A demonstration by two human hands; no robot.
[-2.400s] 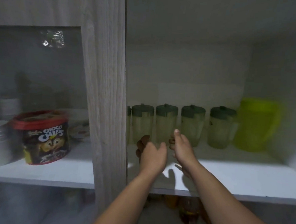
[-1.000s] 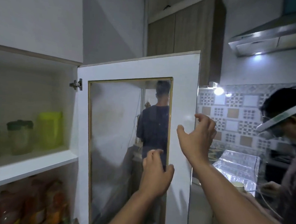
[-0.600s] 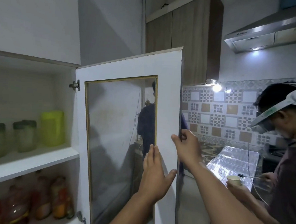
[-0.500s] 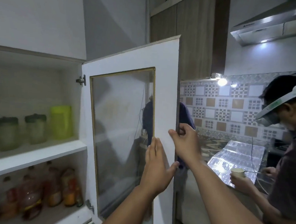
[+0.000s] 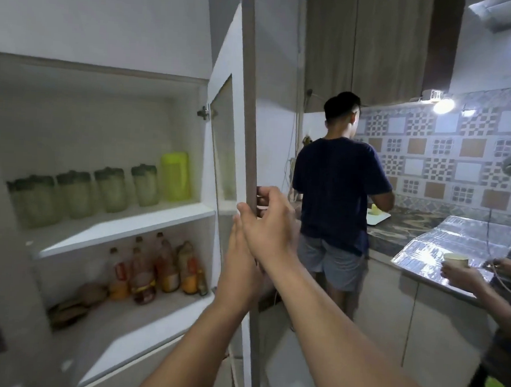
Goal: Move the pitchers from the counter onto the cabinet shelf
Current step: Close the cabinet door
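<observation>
Several frosted pitchers with dark green lids (image 5: pixel 111 189) stand in a row on the white cabinet shelf (image 5: pixel 120 230), with a bright yellow-green pitcher (image 5: pixel 175 176) at the row's right end. The cabinet door (image 5: pixel 247 133) is seen edge-on, swung out toward me. My right hand (image 5: pixel 269 221) grips the door's edge, fingers curled around it. My left hand (image 5: pixel 239 270) lies flat against the door's inner side just below, holding nothing.
Sauce bottles (image 5: pixel 156 272) and a brown bag fill the lower shelf. A person in a dark blue shirt (image 5: pixel 338 192) stands at the dark counter (image 5: pixel 401 229) with their back to me. Another person's hand holds a paper cup (image 5: pixel 455 261) at the right over a foil sheet.
My hands left the shelf and went to the open door. The door has swung from facing me to edge-on, and my right hand took hold of its edge.
</observation>
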